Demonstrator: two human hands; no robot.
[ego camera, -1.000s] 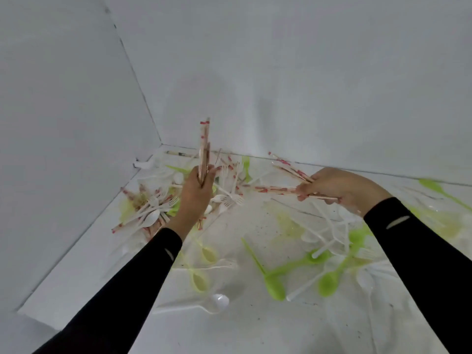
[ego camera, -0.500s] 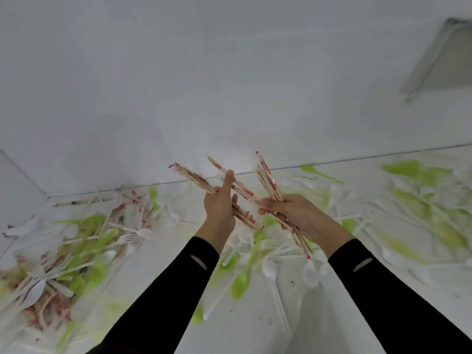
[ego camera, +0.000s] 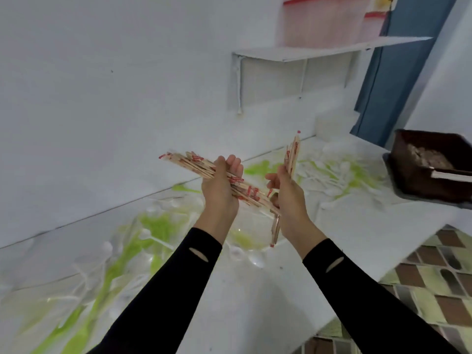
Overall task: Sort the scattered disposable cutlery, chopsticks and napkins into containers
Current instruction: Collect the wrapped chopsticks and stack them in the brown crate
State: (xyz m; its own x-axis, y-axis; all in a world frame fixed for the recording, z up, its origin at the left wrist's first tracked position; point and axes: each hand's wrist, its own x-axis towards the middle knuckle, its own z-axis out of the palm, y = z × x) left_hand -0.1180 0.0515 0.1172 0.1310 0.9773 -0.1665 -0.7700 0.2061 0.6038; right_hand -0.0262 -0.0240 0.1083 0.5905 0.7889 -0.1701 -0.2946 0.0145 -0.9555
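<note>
Head view: The brown box [ego camera: 429,164] stands at the right edge of the white counter [ego camera: 255,290]. It is dark, with straight walls, and the frame cuts off its right part. What lies inside is pale and crumbly and I cannot tell what it is.

Well to the left of the box, both hands are raised above the counter. The left hand [ego camera: 219,190] grips a slanted bundle of chopsticks [ego camera: 189,163]. They are thin pale wooden sticks with red print. Their long axis runs from the upper left down toward the box side. The fingers are curled over the bundle and lie close together.

The right hand [ego camera: 288,198], nearer to the box, holds an upright bundle of chopsticks [ego camera: 293,152]. Its long axis is almost vertical, with the top leaning a little toward the box. The back of the hand hides the middle of this bundle. The fingers are curled round it, but how they press I cannot tell.

The two bundles cross low, beside the right wrist. Below the hands is a clear container [ego camera: 258,247], rounded and hard to make out.

Green and white plastic cutlery [ego camera: 158,226] lies scattered on the counter from the far left up to the box, too blurred to tell forks from spoons. A flat white shelf [ego camera: 319,51] hangs above and to the left of the box.
</note>
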